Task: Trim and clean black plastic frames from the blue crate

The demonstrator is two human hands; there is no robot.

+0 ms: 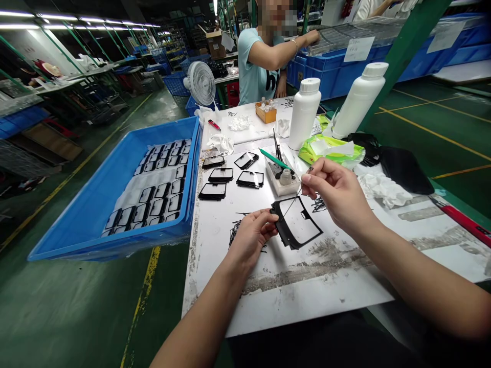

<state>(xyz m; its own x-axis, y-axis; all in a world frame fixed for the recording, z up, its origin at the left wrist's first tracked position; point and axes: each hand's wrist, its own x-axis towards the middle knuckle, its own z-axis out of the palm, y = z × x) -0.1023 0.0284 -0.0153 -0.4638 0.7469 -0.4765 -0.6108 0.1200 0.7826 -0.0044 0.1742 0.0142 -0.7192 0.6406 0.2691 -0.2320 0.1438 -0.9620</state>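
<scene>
- Blue tray (115, 245), left of the bench: rows of black-framed panels (157, 191) lie on white sheets.
- Fan (200, 82), far left of the bench, stands beyond the tray.
- Five loose panels (220, 175) lie in a group at the bench's left side, just right of the tray. A red cutter (214, 124) and crumpled white wipes (240, 122) lie farther off.
- Left hand (251, 240), near the middle of the white bench (287, 301): its fingers are curled and hold the left edge of the main panel (297, 222).
- Main panel: it lies flat on the bench, near and right of centre, between both hands. Black scraps (236, 230) are scattered around it.
- Plastic tub (282, 176), just beyond the panel: it holds tweezers (276, 145) and a green-handled tool (274, 158).
- Right hand (339, 197): thumb and fingers pinch narrowly on a thin dark strip (291, 206), which runs down across the panel's upper left corner.
- Two white bottles (305, 115) stand far right, beside a green wipe pack (330, 151).
- Black cloth (406, 168) and a red-handled tool (464, 222) lie at the right.
- Co-worker (264, 61), beyond the bench: one hand rests on a blue crate (330, 71).
</scene>
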